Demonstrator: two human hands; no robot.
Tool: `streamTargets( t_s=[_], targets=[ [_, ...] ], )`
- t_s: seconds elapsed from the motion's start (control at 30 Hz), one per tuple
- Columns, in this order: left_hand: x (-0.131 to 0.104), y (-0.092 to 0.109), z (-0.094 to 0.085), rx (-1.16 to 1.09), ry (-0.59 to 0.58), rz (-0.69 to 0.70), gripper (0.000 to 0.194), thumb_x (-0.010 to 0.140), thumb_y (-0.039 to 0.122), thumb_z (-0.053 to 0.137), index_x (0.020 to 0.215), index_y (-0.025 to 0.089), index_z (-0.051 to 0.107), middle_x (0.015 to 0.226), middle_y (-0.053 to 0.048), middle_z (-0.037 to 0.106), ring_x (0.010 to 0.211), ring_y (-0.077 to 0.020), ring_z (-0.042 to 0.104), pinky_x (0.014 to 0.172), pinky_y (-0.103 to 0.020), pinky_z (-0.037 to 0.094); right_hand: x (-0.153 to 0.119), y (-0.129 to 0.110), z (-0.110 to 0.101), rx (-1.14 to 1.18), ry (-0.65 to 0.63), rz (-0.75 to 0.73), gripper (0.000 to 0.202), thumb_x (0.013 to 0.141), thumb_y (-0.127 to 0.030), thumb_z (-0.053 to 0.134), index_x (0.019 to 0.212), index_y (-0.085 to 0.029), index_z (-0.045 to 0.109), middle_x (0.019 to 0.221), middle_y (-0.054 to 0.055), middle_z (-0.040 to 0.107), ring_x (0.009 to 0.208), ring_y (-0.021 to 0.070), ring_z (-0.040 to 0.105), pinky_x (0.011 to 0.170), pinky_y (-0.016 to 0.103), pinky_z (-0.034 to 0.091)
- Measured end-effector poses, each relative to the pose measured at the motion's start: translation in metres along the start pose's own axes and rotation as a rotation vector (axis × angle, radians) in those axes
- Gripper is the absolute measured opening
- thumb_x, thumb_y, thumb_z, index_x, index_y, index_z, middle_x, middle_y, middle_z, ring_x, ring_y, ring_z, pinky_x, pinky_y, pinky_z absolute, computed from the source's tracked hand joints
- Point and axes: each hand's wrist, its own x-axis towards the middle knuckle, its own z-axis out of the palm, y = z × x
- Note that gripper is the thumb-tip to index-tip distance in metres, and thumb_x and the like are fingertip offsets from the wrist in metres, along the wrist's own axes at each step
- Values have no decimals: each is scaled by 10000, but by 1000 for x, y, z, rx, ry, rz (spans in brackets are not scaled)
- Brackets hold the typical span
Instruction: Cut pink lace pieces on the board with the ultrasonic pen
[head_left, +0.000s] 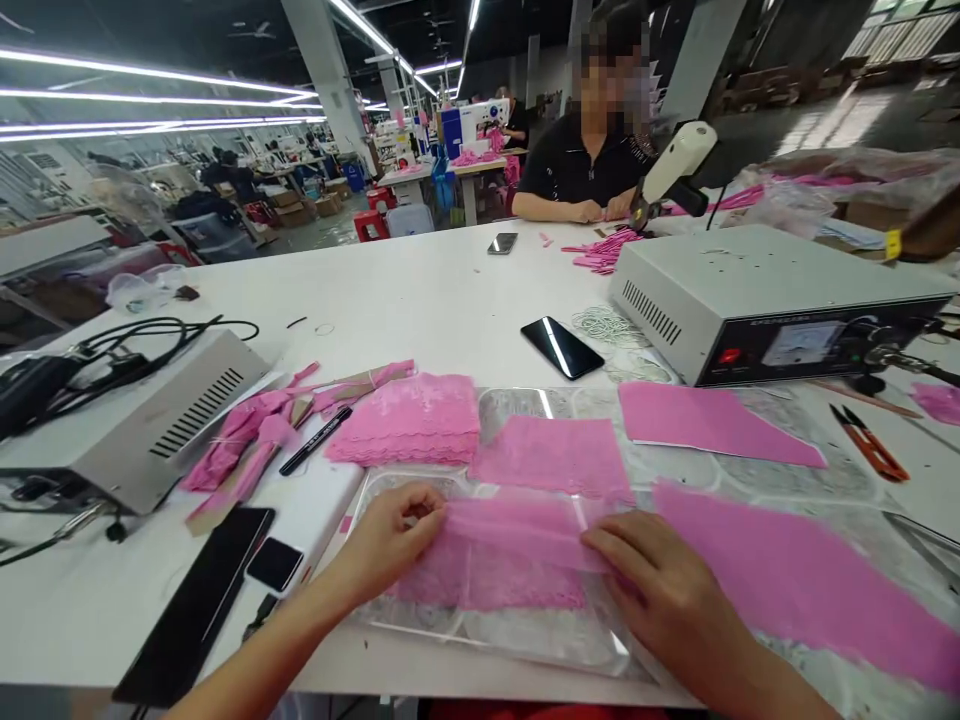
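Tabletop (pixel 390 295), left hand (pixel 396 535) curled, right hand (pixel 664 575) palm-down, pinching pink fabric (pixel 517 530).

No legible text; lettering on grey box (pixel 772 270) too small.

We see sheer, smooth pink cloth (pixel 517 535); the stacked pieces (pixel 412 415) are matt and textured. The clear plastic panel (pixel 547 642) is glossy. Our white worktop (pixel 360 290) is smooth with a soft sheen, the black phone (pixel 562 347) glossy. The grey box (pixel 780 265) has a matt, metal-like casing. The bag (pixel 885 170) at the back is probably crinkled plastic film, though we see it poorly.
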Motion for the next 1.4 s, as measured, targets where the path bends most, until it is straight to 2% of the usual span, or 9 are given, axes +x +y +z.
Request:
streamTargets(
  t_s=[0.17, 0.3, 0.47, 0.6, 0.7, 0.93, 1.1, 1.27, 1.4],
  targets=[
    [-29, -32, -19, 227, 67, 101, 196, 831, 313, 527, 687, 182, 554, 875, -47, 626, 789, -181, 558, 672, -278, 424, 16, -22, 17, 200, -126, -121, 276, 877, 11, 421, 950, -183, 602, 814, 62, 663, 735, 183, 612, 663, 330, 529],
    [-43, -44, -25, 466, 62, 233, 211, 900, 243, 423, 730, 191, 536, 961, -53, 614, 833, -172, 599, 735, -288, 471, 18, -28, 10, 313, -253, -155, 302, 866, 10, 414, 962, -187, 622, 826, 57, 672, 760, 178, 620, 713, 332, 540],
    [-45, -45, -24, 663, 122, 426, 226, 951, 218, 411, 834, 200, 605, 988, -57, 617, 823, -169, 635, 726, -293, 522, 22, -8, -3, 370, -332, 34, 215, 887, -125, 491, 1049, -212, 602, 931, 64, 673, 844, 176, 643, 723, 293, 557],
    [-33, -47, -14, 802, 157, 722, 262, 978, 196, 434, 1152, 229, 628, 1224, -100, 617, 1092, -232, 618, 882, -364, 542, 28, 13, 7, 250, -294, 275, 132, 916, -172, 500, 941, -215, 622, 778, 21, 654, 613, 128, 607, 534, 238, 504],
    [-24, -54, -9, 921, 171, 859, 325, 984, 184, 436, 1255, 255, 601, 1372, -97, 559, 1261, -283, 527, 983, -461, 500, 32, 17, 18, 147, -380, 317, 128, 886, -164, 510, 875, -202, 632, 741, 17, 651, 585, 138, 605, 504, 247, 482],
    [-27, -69, -6, 1001, 301, 878, 292, 999, 216, 432, 1207, 189, 636, 1298, -112, 619, 1182, -282, 586, 955, -450, 496, 36, 19, 34, -5, -391, 268, 180, 855, -99, 475, 744, -194, 579, 684, 19, 630, 578, 174, 592, 483, 275, 428],
    [-32, -68, -2, 994, 394, 856, 267, 991, 182, 434, 1148, 160, 649, 1236, -130, 643, 1119, -273, 606, 928, -424, 478, 33, 17, 19, 60, -359, 246, 155, 911, -144, 455, 858, -196, 591, 757, 27, 634, 605, 153, 593, 504, 259, 450],
    [-38, -63, -1, 871, 273, 926, 242, 984, 163, 463, 1161, 178, 628, 1280, -128, 606, 1205, -268, 543, 998, -436, 436, 11, -3, -4, 278, -458, 89, 144, 919, -143, 505, 998, -220, 596, 907, 56, 641, 786, 165, 625, 657, 268, 520],
    [-37, -62, 3, 820, 211, 932, 200, 968, 95, 459, 994, 173, 642, 1271, -133, 608, 1202, -258, 541, 1005, -437, 427, 11, -4, -1, 284, -475, 139, 183, 956, -137, 443, 932, -220, 604, 879, 50, 641, 752, 159, 623, 640, 273, 516]
  ],
)
